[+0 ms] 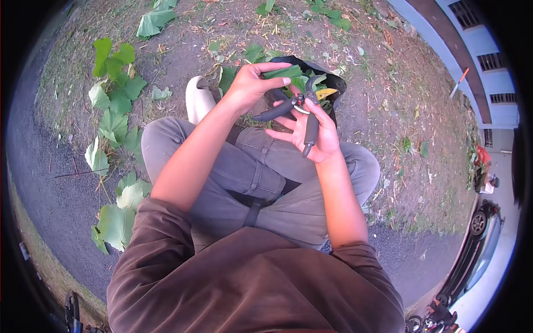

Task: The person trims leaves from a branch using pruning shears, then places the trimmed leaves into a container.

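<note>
My left hand [250, 87] is closed, thumb and fingers pinching a green leaf [290, 72] over the mouth of a black bag [336, 86]. In my right hand [321, 136] lies a pair of pruning shears [311, 129] with dark grips. Its handles are spread apart, my thumb lies on it, and some of my fingers stretch out beneath. Where the blades end among the leaves is hard to make out. More green leaves and a yellow piece [326, 94] show at the bag's opening.
A vine with broad leaves [114, 125] trails along the ground to the left. More cut leaves [154, 22] lie farther off. A white shoe [199, 100] sticks out by my crossed legs [261, 161]. An orange-handled tool [459, 82] rests near the wall at right.
</note>
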{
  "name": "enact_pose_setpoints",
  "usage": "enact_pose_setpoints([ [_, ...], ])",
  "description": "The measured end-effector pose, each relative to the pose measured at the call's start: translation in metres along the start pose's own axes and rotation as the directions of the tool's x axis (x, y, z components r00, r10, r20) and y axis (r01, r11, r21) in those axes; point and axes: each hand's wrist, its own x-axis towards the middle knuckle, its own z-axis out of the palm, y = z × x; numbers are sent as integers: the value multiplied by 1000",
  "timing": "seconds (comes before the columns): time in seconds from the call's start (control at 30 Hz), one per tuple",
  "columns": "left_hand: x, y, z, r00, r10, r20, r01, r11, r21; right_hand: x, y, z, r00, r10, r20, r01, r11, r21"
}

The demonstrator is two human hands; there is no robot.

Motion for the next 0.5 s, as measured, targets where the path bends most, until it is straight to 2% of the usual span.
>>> enact_pose_setpoints([
  [0.03, 0, -1, 0, 999, 26, -32, -24, 998, 56, 1, 1, -1, 1000, -1, 2, 1, 1000, 0],
  [0.1, 0, -2, 0, 997, 51, -60, -44, 993, 114, 1, 3, -6, 993, -33, -117, 17, 990, -137],
  [0.13, -1, -2, 2, 992, 100, -71, -87, 981, 173, 2, 4, -10, 992, -35, -119, 19, 991, -135],
  [0.23, -3, -1, 8, 981, 185, -66, -164, 955, 246, 5, 12, -19, 985, 24, -170, -58, 978, -199],
  [0.3, -4, 0, 12, 974, 220, -55, -199, 945, 258, 6, 25, -16, 952, -77, -296, -81, 871, -484],
  [0.33, -6, 2, 15, 977, 204, -63, -181, 947, 267, 10, 29, -22, 962, -109, -250, -60, 811, -582],
  [0.47, -9, 1, 22, 971, 204, -124, -163, 946, 281, 14, 35, -27, 952, -212, -222, 33, 791, -611],
  [0.5, -11, 2, 21, 971, 202, -125, -160, 946, 281, 13, 32, -25, 944, -259, -204, 58, 741, -669],
])
